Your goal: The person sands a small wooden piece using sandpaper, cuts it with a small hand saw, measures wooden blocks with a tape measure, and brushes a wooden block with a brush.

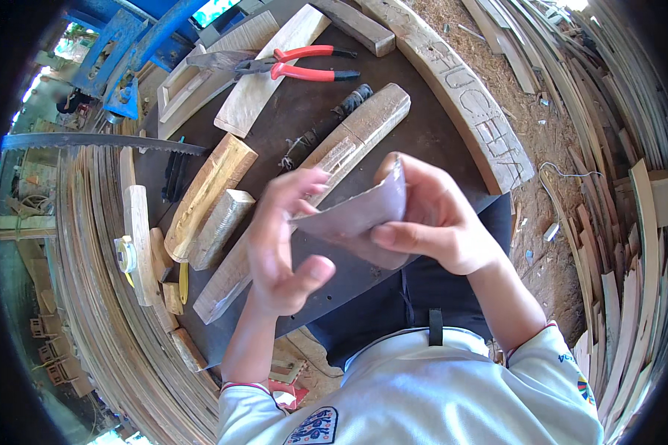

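My right hand (pixel 453 230) pinches a bent greyish sheet of sandpaper (pixel 352 215) between thumb and fingers, above the near edge of the dark work table (pixel 430 141). To its left, my left hand (pixel 274 252) is slightly blurred, with thumb and fingers spread apart. Its fingertips are close to the sheet's left corner; I cannot tell if they touch it. Beneath both hands a long squared piece of wood (pixel 364 126) lies slantwise across the table. Beyond it is a dark wrapped tool or bundle (pixel 326 126), its kind unclear.
Red-handled pliers (pixel 297 63) lie on a pale board (pixel 274 70). A toothed saw blade (pixel 96 141) juts in from the left. Short wood blocks (pixel 211 196) and a tape measure (pixel 126 254) are left; a carved curved beam (pixel 460 89) edges the right. Timber strips (pixel 638 297) are stacked beyond.
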Motion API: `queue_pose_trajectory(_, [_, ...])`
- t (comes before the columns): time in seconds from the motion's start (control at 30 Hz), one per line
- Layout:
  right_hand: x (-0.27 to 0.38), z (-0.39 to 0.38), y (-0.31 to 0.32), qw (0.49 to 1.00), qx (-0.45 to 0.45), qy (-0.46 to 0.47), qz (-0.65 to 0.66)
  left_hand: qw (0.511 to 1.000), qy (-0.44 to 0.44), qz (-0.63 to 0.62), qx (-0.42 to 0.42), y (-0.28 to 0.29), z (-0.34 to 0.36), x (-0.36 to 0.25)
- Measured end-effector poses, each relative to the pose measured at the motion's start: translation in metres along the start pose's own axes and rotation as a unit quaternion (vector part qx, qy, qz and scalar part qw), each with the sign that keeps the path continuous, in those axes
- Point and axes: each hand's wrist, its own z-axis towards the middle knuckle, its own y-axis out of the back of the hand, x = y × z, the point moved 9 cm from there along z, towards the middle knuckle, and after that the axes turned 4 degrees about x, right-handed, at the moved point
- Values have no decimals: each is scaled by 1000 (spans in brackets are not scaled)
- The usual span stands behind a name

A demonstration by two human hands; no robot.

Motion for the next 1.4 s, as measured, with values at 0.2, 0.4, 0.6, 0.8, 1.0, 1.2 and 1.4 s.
queue_pose_trajectory(0.2, [21,13,-8,941,-24,78,-327,997,10,-53,-62,-5,-14,2])
queue_pose_trajectory(0.4, [48,42,2,756,-44,205,-620,969,-44,165,-179,32,-25,-20])
queue_pose_trajectory(0.6, [3,58,26,651,-38,198,-732,938,-44,279,-200,43,-21,-9])
queue_pose_trajectory(0.8, [3,61,34,708,-53,231,-665,945,-23,277,-174,47,-27,12])
queue_pose_trajectory(1.0, [2,58,41,744,-78,232,-622,916,-16,396,-53,21,4,1])
queue_pose_trajectory(1.2, [2,51,46,753,-101,249,-600,886,21,455,88,-39,22,9])
queue_pose_trajectory(1.4, [5,47,53,760,-137,270,-575,850,18,518,98,-58,26,18])
